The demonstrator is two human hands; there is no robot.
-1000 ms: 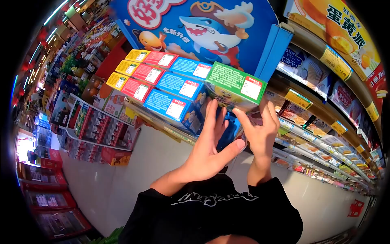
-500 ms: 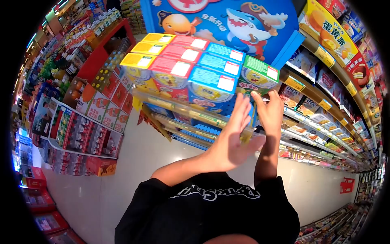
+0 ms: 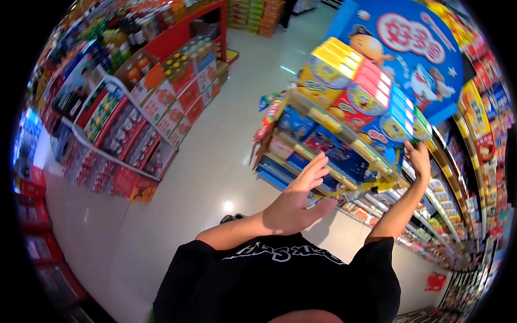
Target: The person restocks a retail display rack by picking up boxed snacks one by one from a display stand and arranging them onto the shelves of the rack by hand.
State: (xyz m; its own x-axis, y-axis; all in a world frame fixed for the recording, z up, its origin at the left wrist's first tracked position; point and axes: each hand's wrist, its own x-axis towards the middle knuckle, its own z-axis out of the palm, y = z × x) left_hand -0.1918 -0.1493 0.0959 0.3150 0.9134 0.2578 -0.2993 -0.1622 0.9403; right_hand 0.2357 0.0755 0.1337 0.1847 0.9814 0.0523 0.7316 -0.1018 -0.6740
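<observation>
My left hand (image 3: 293, 207) is in front of the shelf unit with its fingers and thumb apart, touching nothing. My right hand (image 3: 418, 159) is raised at the front of the green box (image 3: 421, 125), its fingertips close to the box's lower edge; whether they touch is blurred. Left of the green box stand blue boxes (image 3: 389, 126), red boxes (image 3: 363, 97) and yellow boxes (image 3: 327, 67) in rows on the top shelf (image 3: 344, 132). Behind them rises a blue display board (image 3: 409, 40) with cartoon figures.
Lower shelves (image 3: 307, 156) hold more packets. Packed shelving (image 3: 474, 129) runs along the right. At the left are a drinks rack (image 3: 116, 126) and stacked cartons (image 3: 177, 102). A red stool (image 3: 435, 281) stands on the tiled floor (image 3: 215, 156).
The view has swung left, so the boxes and board now appear farther right. My left hand has come away from the boxes. My right hand remains near the green box.
</observation>
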